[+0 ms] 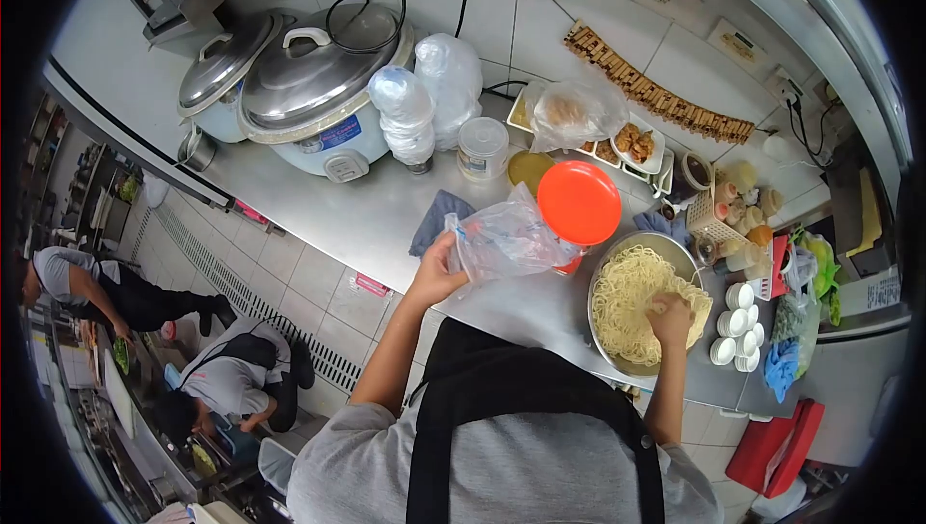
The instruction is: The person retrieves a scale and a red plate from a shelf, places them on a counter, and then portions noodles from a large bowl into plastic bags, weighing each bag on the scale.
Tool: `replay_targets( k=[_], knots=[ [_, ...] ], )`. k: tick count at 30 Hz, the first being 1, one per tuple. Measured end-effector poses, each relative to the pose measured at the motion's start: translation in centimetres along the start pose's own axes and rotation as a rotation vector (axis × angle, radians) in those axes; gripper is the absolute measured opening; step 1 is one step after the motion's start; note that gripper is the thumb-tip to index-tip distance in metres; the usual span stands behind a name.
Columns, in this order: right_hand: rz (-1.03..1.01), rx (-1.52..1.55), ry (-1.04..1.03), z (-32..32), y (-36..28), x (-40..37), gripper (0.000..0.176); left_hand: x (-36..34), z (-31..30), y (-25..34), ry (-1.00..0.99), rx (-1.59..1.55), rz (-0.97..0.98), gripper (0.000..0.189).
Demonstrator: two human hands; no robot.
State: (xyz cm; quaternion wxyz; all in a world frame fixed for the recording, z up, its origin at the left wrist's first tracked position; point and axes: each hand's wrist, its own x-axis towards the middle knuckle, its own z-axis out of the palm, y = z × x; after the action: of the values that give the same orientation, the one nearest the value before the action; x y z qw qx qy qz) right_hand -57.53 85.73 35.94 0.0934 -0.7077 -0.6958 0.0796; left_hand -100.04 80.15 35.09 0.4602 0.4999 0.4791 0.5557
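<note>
A clear plastic bag (506, 238) is gripped at its edge by my left hand (439, 273), above the steel counter. My right hand (670, 320) reaches into a large metal bowl (600, 339) of pale noodles (622, 297); its fingers are closed among the strands. Between the bag and the bowl stands a container with a round orange-red lid (580, 203). A dark grey cloth (441, 221) lies close to my left hand, beyond the bag.
Two rice cookers (333, 90), wrapped cup stacks (403, 114) and a white tub (482, 146) stand along the back. Small white cups (741, 317) are right of the bowl, near a condiment basket (709, 211). Two people (241, 370) are at the lower left.
</note>
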Motion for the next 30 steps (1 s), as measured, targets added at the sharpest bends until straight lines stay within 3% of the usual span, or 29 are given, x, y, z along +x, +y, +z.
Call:
replay_targets(
  k=[2, 3, 5, 7, 10, 13, 17, 18, 20, 24, 27, 30],
  knots=[
    [0.064, -0.101, 0.191, -1.7, -2.9, -0.1, 0.037, 0.7, 0.7, 0.2, -0.035, 0.038, 0.049, 0.066],
    [0.077, -0.104, 0.188, -1.7, -3.1, 0.3, 0.037, 0.9, 1.1, 0.5, -0.037, 0.045, 0.047, 0.068],
    [-0.142, 0.12, 0.195, -1.4, -3.1, 0.9, 0.035, 1.3, 1.8, 0.5, -0.071, 0.047, 0.03, 0.07],
    [-0.173, 0.15, 0.027, 0.6, -3.5, 1.1, 0.032, 1.7, 2.3, -0.2, -0.066, 0.026, 0.07, 0.073],
    [-0.276, -0.196, -0.204, 6.3, -0.2, 2.2, 0.033, 2.2, 2.2, -1.4, -0.103, 0.116, 0.123, 0.073],
    [-0.205, -0.036, -0.203, 0.4, -1.4, 3.0, 0.035, 2.2, 1.9, -0.6, -0.076, 0.085, 0.089, 0.072],
    [-0.291, 0.199, 0.088, -10.9, -2.2, 2.8, 0.038, 2.0, 1.1, 0.3, -0.062, -0.021, 0.032, 0.069],
    [-0.248, 0.263, 0.069, -13.8, -3.2, 2.3, 0.035, 1.9, 1.1, 0.6, -0.033, -0.04, 0.049, 0.068],
    [-0.357, 0.315, 0.256, -16.5, -3.0, 1.9, 0.029, 1.8, 1.1, 0.6, -0.008, -0.067, 0.061, 0.068],
    [-0.25, 0.316, 0.391, -18.4, -3.6, 0.5, 0.033, 1.2, 1.4, 1.1, 0.046, -0.084, 0.03, 0.068],
    [-0.236, 0.318, 0.303, -13.6, -1.7, 0.7, 0.037, 0.9, 1.6, 0.6, 0.057, -0.086, 0.037, 0.068],
    [0.04, 0.084, -0.129, -6.4, -1.5, 1.5, 0.046, 0.7, 1.8, 0.0, 0.065, -0.097, -0.003, 0.067]
  ],
)
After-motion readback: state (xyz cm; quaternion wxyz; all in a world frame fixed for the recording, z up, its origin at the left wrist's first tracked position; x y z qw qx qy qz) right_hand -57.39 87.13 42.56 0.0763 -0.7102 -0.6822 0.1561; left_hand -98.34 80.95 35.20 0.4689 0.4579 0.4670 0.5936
